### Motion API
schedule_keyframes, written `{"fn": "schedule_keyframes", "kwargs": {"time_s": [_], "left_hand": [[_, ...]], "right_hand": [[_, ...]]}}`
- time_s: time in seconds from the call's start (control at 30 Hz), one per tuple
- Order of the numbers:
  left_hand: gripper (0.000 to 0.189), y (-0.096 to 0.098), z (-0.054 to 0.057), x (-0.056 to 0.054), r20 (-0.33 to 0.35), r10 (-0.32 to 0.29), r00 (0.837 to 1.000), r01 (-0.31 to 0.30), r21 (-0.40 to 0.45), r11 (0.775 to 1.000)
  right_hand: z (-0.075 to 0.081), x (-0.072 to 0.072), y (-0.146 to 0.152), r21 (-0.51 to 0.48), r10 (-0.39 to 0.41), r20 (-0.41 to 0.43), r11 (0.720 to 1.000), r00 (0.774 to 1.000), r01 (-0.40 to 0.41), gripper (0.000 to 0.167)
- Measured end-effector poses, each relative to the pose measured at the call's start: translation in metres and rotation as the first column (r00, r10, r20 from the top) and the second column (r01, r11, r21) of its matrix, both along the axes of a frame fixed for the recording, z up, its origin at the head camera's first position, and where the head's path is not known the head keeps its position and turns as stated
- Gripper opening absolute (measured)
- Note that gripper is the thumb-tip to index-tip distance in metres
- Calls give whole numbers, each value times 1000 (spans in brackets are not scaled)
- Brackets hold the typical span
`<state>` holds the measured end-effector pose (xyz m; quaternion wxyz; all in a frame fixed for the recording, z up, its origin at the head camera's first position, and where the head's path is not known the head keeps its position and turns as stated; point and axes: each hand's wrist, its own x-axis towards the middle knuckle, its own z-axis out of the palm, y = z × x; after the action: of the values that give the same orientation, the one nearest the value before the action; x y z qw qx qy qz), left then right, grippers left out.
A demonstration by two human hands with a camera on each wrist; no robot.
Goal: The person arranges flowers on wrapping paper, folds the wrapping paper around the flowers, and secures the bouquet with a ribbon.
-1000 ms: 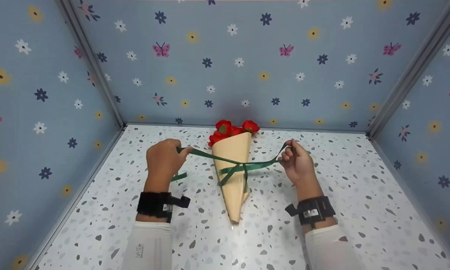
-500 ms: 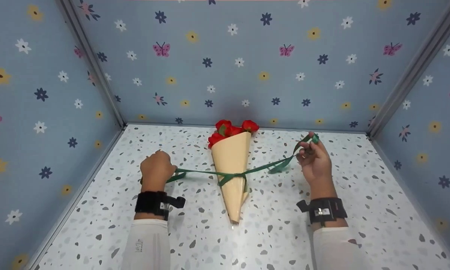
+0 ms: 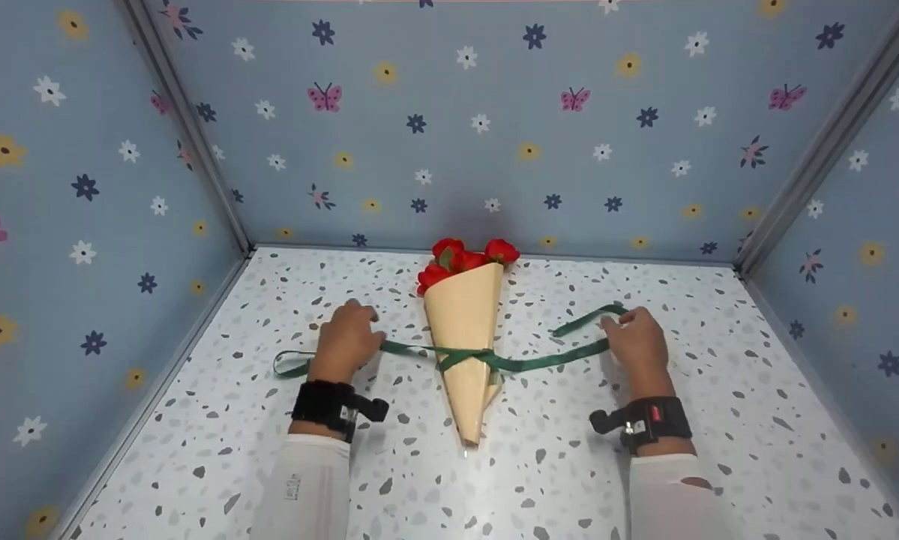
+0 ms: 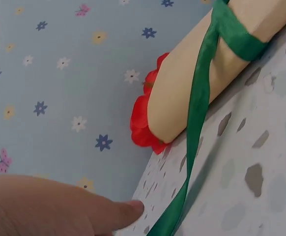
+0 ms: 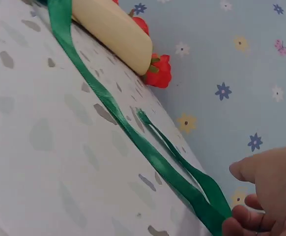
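A bouquet of red artificial flowers in a cream paper cone lies on the table. A green ribbon crosses round the cone, its two ends running out to the sides. My left hand is over the left end, a loop of it showing beyond the wrist. In the left wrist view the thumb is straight and apart from the ribbon. My right hand is at the doubled-back right end. The right thumb stands off while loosely bent fingers overlap the ribbon's fold.
The white speckled table has a blue patterned back wall close behind the flowers. Side walls with grey metal corner posts enclose it left and right. Both wrists carry black strapped mounts.
The ribbon ends, earlier lifted and pulled apart, have sunk towards the table and slackened. My right hand moved outward, then lowered and turned over; my left lowered, then shifted slightly right.
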<state>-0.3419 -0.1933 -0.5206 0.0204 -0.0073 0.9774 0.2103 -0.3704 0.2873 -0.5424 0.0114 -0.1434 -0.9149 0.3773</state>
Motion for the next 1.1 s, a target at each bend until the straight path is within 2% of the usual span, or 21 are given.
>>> {"fn": "schedule_keyframes", "kwargs": {"time_s": [0.07, 0.1, 0.17, 0.23, 0.3, 0.37, 0.43, 0.47, 0.57, 0.67, 0.77, 0.83, 0.97, 1.1], "left_hand": [[41, 18, 1, 1, 42, -66, 997, 62, 87, 994], [41, 27, 1, 1, 64, -104, 993, 97, 114, 989], [39, 43, 1, 2, 111, -166, 980, 147, 162, 976], [36, 57, 0, 3, 129, -222, 966, 200, 160, 967], [30, 66, -1, 4, 125, -255, 959, 240, 123, 963], [21, 71, -2, 5, 120, -267, 956, 258, 86, 962], [14, 72, -3, 5, 115, -269, 956, 263, 65, 963], [11, 72, -3, 5, 111, -269, 957, 263, 65, 963], [8, 69, -3, 4, 110, -273, 956, 261, 112, 959], [10, 61, -2, 4, 135, -267, 954, 240, 185, 953], [13, 51, -2, 4, 163, -253, 954, 215, 217, 952], [14, 43, -3, 4, 173, -244, 954, 205, 215, 955], [16, 31, -6, 2, 190, -239, 952, 207, 175, 963], [18, 23, -8, 0, 212, -217, 953, 183, 166, 969]], "right_hand": [[5, 1, -18, 26, 141, 1, 990, 990, -141, 49], [8, 1, -29, 29, 224, 2, 974, 975, -224, 44], [13, 3, -52, 41, 394, 30, 918, 919, -395, 39], [17, 6, -73, 61, 519, 56, 851, 853, -521, 38], [18, 11, -90, 77, 602, 82, 791, 794, -608, 39], [16, 14, -103, 93, 643, 102, 753, 759, -651, 37], [11, 17, -111, 108, 669, 103, 728, 736, -677, 29], [9, 17, -113, 111, 677, 100, 721, 729, -684, 24], [5, 17, -115, 109, 674, 85, 726, 734, -679, 10], [2, 14, -109, 100, 656, 59, 746, 753, -658, 13], [2, 11, -100, 70, 656, 38, 751, 754, -656, 17], [1, 10, -93, 41, 665, 34, 745, 746, -666, 19], [-1, 7, -79, 0, 706, 38, 708, 708, -706, 24], [-1, 5, -62, -22, 731, 50, 682, 680, -731, 27]]}}
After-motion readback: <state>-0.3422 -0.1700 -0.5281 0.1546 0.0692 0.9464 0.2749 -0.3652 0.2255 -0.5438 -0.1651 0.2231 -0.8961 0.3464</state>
